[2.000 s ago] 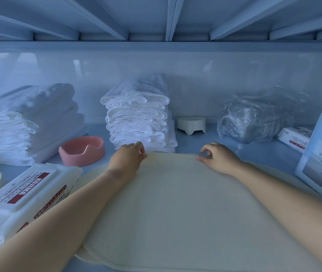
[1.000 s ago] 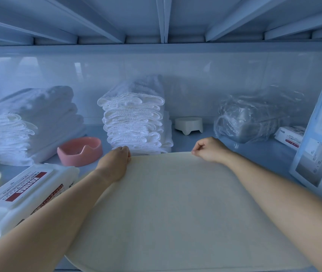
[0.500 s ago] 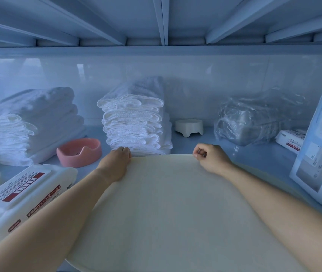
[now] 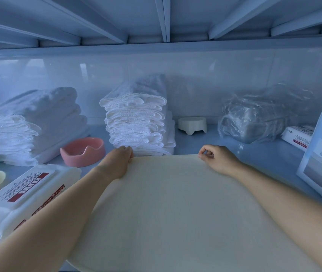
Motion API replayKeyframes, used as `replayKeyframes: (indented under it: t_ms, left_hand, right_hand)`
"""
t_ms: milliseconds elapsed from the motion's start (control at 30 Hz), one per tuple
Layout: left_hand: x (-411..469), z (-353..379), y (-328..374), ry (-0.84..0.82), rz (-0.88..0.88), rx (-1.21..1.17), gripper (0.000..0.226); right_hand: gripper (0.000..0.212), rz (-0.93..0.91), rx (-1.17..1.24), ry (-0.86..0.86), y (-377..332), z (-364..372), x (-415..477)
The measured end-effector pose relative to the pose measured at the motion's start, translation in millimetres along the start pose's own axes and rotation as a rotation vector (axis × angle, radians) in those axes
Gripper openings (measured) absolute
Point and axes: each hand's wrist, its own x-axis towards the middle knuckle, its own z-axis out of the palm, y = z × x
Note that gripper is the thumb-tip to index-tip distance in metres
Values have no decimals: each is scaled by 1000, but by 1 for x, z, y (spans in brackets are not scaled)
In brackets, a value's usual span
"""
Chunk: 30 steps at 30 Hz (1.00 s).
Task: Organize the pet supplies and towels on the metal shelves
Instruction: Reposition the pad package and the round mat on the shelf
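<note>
The left hand and right hand grasp the cream mat with curled fingers. A towel stack stands in its way at 12 o'clock, a pink bowl at 10.

We see a cool, bluish, rather dim cast throughout. Pale glare streaks lie on the glossy white back wall, and highlights glint on the crumpled clear plastic bag. The wide lens splays the grey metal shelf beams overhead and stretches and softens the picture's edges.
</note>
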Motion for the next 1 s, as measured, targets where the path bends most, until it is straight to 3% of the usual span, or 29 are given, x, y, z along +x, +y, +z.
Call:
replayKeyframes:
  t_ms: [300,533,700,867,1000]
  left_hand:
    - [-6,3,-3,114,-12,-152,24]
    - [-11,1,-10,134,-99,-250,12]
    - [-10,0,-11,165,-125,-178,22]
    - [-11,-2,9,216,-46,-172,21]
    - [-13,-4,34,220,86,-212,18]
  right_hand:
    - [16,-37,-238,58,-1,-5,-4]
    - [10,-83,-116,62,5,-11,-6]
    - [8,-82,-169,171,-3,-5,0]
    - [22,-118,-148,82,5,1,-6]
    - [21,-173,-85,33,2,2,-9]
